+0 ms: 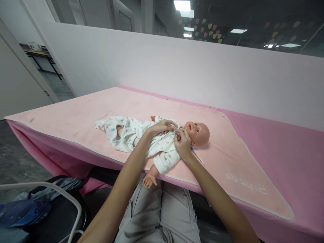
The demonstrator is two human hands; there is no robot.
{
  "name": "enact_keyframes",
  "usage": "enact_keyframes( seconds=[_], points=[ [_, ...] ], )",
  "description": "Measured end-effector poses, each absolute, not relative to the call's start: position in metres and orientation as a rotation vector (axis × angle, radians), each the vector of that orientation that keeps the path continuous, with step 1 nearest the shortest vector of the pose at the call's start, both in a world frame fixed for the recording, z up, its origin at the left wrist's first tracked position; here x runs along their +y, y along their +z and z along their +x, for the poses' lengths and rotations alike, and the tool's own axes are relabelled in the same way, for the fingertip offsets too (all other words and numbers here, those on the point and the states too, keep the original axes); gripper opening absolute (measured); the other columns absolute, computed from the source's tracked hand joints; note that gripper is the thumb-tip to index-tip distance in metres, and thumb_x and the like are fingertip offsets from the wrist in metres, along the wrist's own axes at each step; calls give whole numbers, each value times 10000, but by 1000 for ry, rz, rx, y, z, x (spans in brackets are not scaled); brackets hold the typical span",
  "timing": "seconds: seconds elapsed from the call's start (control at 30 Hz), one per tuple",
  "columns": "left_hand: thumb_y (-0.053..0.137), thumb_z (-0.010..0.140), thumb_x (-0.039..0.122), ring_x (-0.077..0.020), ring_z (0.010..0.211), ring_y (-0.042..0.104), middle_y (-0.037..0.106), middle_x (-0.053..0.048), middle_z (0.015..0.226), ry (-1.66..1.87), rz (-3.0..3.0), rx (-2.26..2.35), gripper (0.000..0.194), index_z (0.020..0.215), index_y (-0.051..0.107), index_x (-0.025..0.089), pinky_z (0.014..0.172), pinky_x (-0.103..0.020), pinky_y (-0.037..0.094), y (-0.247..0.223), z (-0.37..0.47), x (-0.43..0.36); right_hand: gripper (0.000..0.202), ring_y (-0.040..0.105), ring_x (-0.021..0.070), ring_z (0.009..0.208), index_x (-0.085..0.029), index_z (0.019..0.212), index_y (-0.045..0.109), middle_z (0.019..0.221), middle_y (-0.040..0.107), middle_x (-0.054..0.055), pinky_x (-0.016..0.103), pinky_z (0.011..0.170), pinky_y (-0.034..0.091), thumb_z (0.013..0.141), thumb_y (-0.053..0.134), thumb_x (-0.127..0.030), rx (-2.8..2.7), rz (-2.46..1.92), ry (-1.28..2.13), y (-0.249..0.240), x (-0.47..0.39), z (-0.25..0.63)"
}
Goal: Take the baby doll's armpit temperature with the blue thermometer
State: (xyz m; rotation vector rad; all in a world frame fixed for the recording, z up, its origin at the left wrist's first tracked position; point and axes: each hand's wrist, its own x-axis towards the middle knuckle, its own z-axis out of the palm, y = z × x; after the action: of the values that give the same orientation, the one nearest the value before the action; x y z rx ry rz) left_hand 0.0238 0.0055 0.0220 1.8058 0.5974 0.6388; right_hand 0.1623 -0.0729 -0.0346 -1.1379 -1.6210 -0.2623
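My right hand (183,141) pinches the shirt (163,145), nine o'clock from the head (200,133); left hand (162,127): pinch, I cannot tell. Probably soft, light; hold its edge.

No legible text, faint white lettering (245,184) on pink mat (235,153)

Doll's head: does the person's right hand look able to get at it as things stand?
Likely yes: the right hand is near the neckline of the printed outfit, close beside the doll's head, and nothing visible blocks the way, though the hand seems occupied there.
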Motion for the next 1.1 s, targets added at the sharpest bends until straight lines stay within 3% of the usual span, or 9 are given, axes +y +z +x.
enact_keyframes(
  seconds=[0.2, 0.33, 0.4, 0.5, 0.67, 0.9, 1.1],
  points=[
    [637, 697, 278, -52, 431, 374, 508, 33, 579, 664, 1720, 666, 249, 915, 642, 157, 384, -177, 252, 24, 27, 5, 239, 577, 171, 869, -187, 963, 587, 930, 590, 70, 302, 753, 488, 829, 401, -118, -1607, -1167, -233, -34, -75, 163],
    [626, 733, 315, -23, 367, 274, 446, 44, 532, 832, 1486, 557, 229, 867, 614, 131, 367, -183, 203, 14, 25, 12, 289, 583, 179, 979, -196, 1060, 566, 1070, 622, 78, 288, 786, 479, 832, 403, -124, -1759, -1099, -339, -29, -76, 158],
    [615, 744, 333, -11, 358, 243, 456, 39, 565, 960, 1355, 580, 222, 833, 589, 131, 360, -185, 169, 10, 16, 11, 280, 607, 166, 911, -197, 1057, 572, 1066, 639, 67, 258, 731, 470, 831, 418, -134, -1916, -1066, -398, -24, -75, 152],
    [608, 746, 336, -16, 376, 265, 471, 36, 591, 1035, 1414, 699, 211, 799, 578, 134, 368, -186, 155, 4, -2, 0, 206, 603, 139, 711, -193, 957, 603, 904, 663, 44, 231, 589, 415, 820, 453, -157, -2098, -1080, -445, -18, -70, 143],
    [577, 780, 335, -79, 597, 460, 574, -12, 747, 1027, 1846, 783, 213, 841, 619, 136, 526, -191, 332, -1, -25, -31, 148, 566, 126, 683, -189, 849, 595, 792, 623, 20, 223, 567, 360, 819, 454, -156, -2014, -1109, -385, -20, -67, 139],
    [602, 754, 299, -112, 674, 461, 593, -30, 874, 1012, 2192, 879, 201, 900, 625, 162, 619, -223, 363, -4, -25, -46, 81, 542, 132, 683, -183, 777, 555, 791, 579, 27, 225, 590, 371, 763, 478, -161, -1945, -1104, -296, -27, -72, 143],
    [592, 758, 314, -151, 820, 513, 535, -72, 1049, 1082, 2249, 943, 193, 875, 660, 177, 658, -239, 404, -4, -23, -47, 94, 542, 131, 684, -189, 796, 570, 805, 578, 30, 224, 580, 364, 799, 476, -189, -1908, -1147, -316, -29, -70, 141]
  ],
)
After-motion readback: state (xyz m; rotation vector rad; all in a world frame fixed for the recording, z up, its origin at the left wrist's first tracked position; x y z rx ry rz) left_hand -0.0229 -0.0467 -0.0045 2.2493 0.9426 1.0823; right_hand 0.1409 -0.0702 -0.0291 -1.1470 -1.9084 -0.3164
